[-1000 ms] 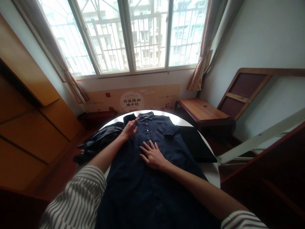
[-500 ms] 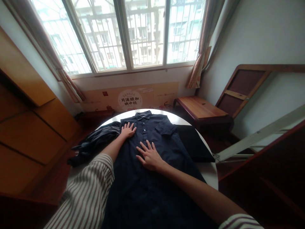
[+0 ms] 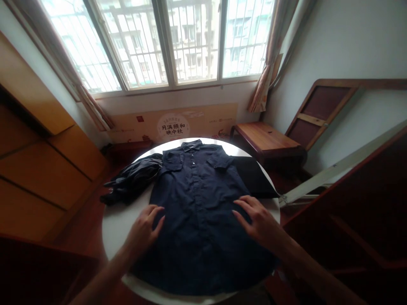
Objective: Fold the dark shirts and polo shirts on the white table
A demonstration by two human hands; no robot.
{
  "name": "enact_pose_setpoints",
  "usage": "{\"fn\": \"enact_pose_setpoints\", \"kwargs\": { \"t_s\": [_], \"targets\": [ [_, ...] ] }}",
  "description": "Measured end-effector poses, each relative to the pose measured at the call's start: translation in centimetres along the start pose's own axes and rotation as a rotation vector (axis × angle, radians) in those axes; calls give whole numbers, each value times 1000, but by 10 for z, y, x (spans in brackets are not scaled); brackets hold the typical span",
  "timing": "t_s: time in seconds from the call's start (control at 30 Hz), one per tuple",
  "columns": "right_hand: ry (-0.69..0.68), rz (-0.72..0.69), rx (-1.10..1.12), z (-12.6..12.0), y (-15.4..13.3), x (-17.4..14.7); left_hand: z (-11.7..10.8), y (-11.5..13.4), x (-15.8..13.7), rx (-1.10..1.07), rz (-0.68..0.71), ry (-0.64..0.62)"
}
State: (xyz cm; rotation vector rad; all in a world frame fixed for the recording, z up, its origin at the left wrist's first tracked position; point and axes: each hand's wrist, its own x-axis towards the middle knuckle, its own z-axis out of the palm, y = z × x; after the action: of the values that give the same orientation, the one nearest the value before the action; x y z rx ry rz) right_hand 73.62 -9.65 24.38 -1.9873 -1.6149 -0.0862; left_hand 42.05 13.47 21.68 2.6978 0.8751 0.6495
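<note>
Lower along shirt [image 3: 200, 220] now, both hands [image 3: 143, 226] [image 3: 260, 218]

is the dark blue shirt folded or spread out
Spread out: the shirt lies flat, collar to hem, on the round table, only its sleeves folded inward.

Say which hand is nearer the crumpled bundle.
Left. The left hand is on the near side of the bundle, apart from it; the right hand is farther off, across the shirt.
</note>
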Motion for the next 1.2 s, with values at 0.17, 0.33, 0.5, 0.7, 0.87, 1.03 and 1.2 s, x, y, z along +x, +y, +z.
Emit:
{"fn": "enact_pose_setpoints", "kwargs": {
  "t_s": [0.17, 0.33, 0.5, 0.7, 0.87, 1.03, 1.2],
  "targets": [
    [45, 495, -51, -13, 48, -85, -17, -17, -88, 18, -391, 27],
    [-101, 786, 315, -5, 47, -103, -24, -19, -99, 20, -603, -198],
    [-48, 745, 581, 1, 36, -97, -28, -19, -92, -67, -571, -148],
    [30, 833, 850, -18, 20, -102, -41, -22, -104, -579, -689, -173],
    [65, 835, 966, -27, 15, -104, -43, -19, -115, -847, -788, -37],
    [-25, 767, 909, -35, 18, -105, -44, -20, -118, -847, -703, -47],
    [-112, 741, 817, -38, 23, -107, -45, -27, -120, -732, -666, -135]
  ]
}}
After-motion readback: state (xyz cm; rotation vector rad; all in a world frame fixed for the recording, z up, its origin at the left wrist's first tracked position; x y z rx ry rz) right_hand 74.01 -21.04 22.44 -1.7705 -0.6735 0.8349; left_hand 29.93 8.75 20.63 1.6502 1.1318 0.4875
